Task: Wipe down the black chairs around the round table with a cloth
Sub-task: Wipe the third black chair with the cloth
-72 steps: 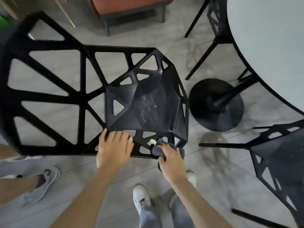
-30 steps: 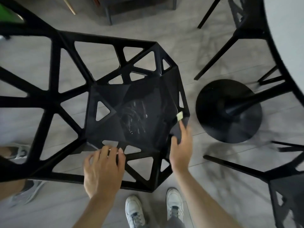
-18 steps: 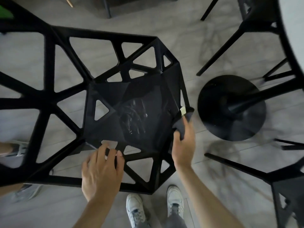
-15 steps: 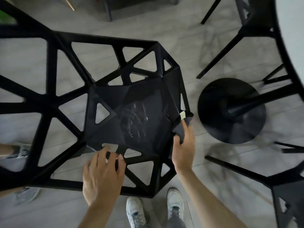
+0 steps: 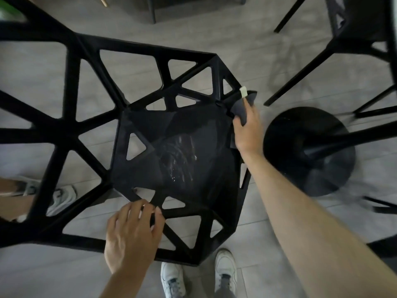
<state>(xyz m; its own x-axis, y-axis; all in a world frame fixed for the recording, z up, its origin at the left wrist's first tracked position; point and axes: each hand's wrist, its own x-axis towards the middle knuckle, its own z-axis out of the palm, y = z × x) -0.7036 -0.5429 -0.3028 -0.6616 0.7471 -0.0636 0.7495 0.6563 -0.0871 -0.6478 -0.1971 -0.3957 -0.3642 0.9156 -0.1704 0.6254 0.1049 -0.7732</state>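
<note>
— Which step is this?

— Wiping the seat rim of the black lattice chair [image 5: 178, 147]. The right hand [image 5: 247, 127] sits at about two o'clock from the seat centre, its grip closed round a dark cloth [image 5: 243, 104] with a pale tag [image 5: 243, 91], thumb and fingers pinching it against the rim near the far right corner.

— And the other hand?

— The left hand [image 5: 131, 235] rests at about seven o'clock, fingers spread and laid flat over the near struts. That grip holds nothing; I judge it is only steadying the chair.

— How far along is the job?

— Early to middle, I'd say. The seat pan shows streaks at its centre, whether wet marks or scuffs I cannot tell. A second black chair [image 5: 352, 37] stands at one o'clock beside the round desk's pedestal base [image 5: 309, 151], and nothing here shows anyone tending to it.

— What does the next move call for?

— Probably carrying the cloth on round the rim toward twelve o'clock, then along the backrest lattice at nine to ten o'clock. The struts are narrow and angled, so the cloth needs wrapping round each bar while the left hand braces.
</note>
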